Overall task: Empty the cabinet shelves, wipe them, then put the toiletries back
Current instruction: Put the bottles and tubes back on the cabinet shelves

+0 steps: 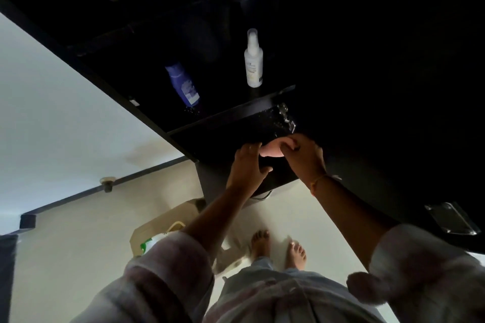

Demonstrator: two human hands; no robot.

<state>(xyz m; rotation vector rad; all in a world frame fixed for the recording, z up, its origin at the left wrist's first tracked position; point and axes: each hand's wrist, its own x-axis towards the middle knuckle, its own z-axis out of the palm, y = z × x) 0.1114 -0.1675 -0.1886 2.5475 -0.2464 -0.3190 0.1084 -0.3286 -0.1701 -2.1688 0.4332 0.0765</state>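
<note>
On the shadowed black cabinet shelf (223, 115), the right hand (305, 157) curls around a half-hidden pale pink rounded object (273, 151), while the left hand (248, 165) touches it, its grip unclear.

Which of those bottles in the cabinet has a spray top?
The white plastic bottle right of the blue plastic bottle; only it shows a narrow capped nozzle.

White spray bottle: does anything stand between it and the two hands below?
Only the front edge of its shelf lies between the white spray bottle and the left hand; the right hand holds a pink object.
</note>
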